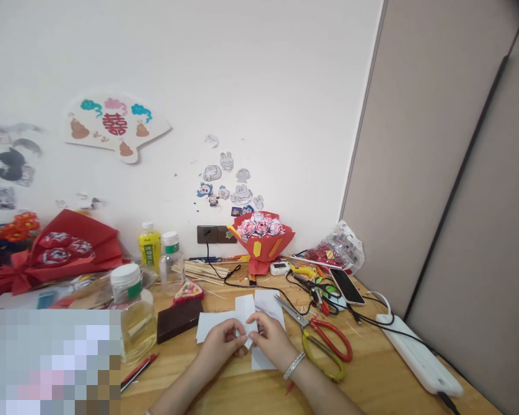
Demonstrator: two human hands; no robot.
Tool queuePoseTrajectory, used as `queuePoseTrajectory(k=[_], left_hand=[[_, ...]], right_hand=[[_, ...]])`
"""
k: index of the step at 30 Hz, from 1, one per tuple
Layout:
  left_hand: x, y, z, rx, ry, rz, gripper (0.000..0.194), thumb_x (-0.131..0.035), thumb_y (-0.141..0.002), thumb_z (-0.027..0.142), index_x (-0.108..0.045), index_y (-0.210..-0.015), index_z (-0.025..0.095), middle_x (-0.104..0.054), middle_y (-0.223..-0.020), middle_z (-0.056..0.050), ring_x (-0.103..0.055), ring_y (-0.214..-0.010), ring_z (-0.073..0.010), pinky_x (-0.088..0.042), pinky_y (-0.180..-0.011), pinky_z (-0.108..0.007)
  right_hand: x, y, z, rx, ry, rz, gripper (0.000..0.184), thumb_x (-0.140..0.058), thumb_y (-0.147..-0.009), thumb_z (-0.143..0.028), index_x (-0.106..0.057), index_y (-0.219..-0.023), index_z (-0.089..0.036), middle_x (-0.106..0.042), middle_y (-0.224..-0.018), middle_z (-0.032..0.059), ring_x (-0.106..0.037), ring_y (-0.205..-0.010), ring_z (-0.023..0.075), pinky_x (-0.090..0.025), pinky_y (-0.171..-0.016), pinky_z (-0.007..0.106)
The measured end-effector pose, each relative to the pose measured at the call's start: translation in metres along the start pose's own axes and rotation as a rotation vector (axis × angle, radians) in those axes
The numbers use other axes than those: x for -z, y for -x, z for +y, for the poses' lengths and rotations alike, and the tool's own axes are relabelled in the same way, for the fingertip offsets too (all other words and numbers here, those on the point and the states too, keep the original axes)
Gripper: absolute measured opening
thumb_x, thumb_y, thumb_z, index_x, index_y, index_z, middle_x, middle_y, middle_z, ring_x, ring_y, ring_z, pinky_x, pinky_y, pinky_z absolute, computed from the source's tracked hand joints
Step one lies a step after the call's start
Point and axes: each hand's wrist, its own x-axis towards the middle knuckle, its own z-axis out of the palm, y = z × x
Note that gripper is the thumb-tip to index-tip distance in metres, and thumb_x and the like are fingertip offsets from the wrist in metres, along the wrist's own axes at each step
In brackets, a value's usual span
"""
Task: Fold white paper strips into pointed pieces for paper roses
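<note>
Between my two hands is a small piece of white paper (pixel 244 311), held upright over the table. My left hand (pixel 224 341) pinches its lower left side with thumb and fingers. On the other side, my right hand (pixel 271 340), with a bracelet at the wrist, grips the paper's right edge. Beneath and behind them lie more white paper sheets (pixel 211 324), partly hidden by the hands. Scissors (pixel 313 331) with one red and one yellow-green handle rest just right of my right hand, blades pointing toward the paper.
A dark brown box (pixel 179 323) and a jar of yellowish liquid (pixel 136 323) stand left. A red-wrapped flower bouquet (pixel 259 242) is at the back. Right are a phone (pixel 347 286), black scissors (pixel 324 288), cables and a white power strip (pixel 419 354). A red pen (pixel 139 369) lies front left.
</note>
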Motion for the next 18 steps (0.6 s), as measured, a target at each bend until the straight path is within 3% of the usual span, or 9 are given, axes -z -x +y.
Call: queuePoseTrajectory(k=[9,18], left_hand=[[-0.0051,0.0031,0.0075,-0.012,-0.013,0.067,0.024,-0.057,-0.062,0.040,-0.046,-0.059,0.019,-0.056,-0.045,0.005,-0.052,-0.045,-0.0130,-0.040,-0.048,-0.023],[-0.0038,0.0015,0.0000,-0.058,-0.027,0.099,0.018,-0.056,-0.064,0.034,-0.047,-0.069,0.019,-0.051,-0.046,0.008,-0.052,-0.042,-0.0120,-0.037,-0.044,-0.022]], right_hand=[[-0.0016,0.0011,-0.0039,0.017,0.060,0.029,0.029,-0.047,-0.063,-0.007,-0.052,-0.087,-0.022,-0.038,-0.061,-0.0053,-0.041,-0.056,0.0100,-0.037,-0.053,0.020],[-0.0066,0.0018,-0.0007,-0.028,-0.065,-0.010,0.033,-0.044,-0.066,-0.010,-0.048,-0.095,-0.024,-0.037,-0.059,-0.0062,-0.042,-0.051,0.0099,-0.038,-0.050,0.021]])
